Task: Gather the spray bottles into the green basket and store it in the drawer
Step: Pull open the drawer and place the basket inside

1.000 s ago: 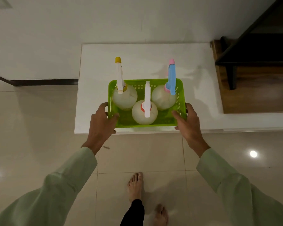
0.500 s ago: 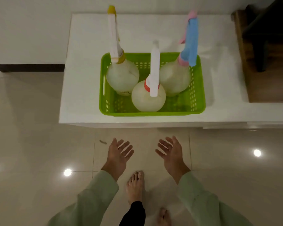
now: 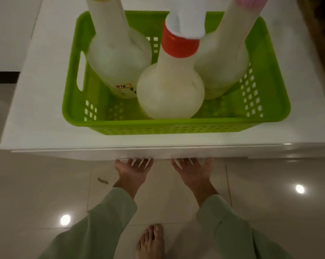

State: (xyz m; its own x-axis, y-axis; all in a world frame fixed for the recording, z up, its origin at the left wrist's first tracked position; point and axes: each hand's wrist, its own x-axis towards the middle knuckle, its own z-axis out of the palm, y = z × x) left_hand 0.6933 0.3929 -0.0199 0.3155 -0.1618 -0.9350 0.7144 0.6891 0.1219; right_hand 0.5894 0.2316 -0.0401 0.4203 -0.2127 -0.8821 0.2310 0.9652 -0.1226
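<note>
Risk of toppling first; three spray bottles standing tall and close together in the green basket (image 3: 176,126), which sits on the white cabinet top (image 3: 42,113) right at the front edge, directly above the drawer front (image 3: 158,153); a sharp tug on that drawer likely to shake the top and rock the tall bottles, the red-collared bottle (image 3: 170,90) nearest the front being the likeliest to tip; a drawer pulled out unevenly, one side ahead of the other, liable to bind; fingertips slipping off a lip gripped only from below, another possible failure; basket still to be lifted and lowered afterwards, with nozzles standing well above its rim, so clearance inside the drawer uncertain from here. Left-hand bottle (image 3: 118,58) and right-hand bottle (image 3: 223,58) behind, touching or nearly touching the front one; tops cut off by the frame. Left hand (image 3: 134,170) and right hand (image 3: 192,170) both palm-up beneath the drawer's lower edge, side by side, fingers reaching under and hidden past the lip; whether curled onto the edge or merely pressed against it, impossible to tell; nothing else held in either; wrists bent back, pale green sleeves (image 3: 111,212) angled in from below, bare foot (image 3: 151,240) on the tiled floor between them.
</note>
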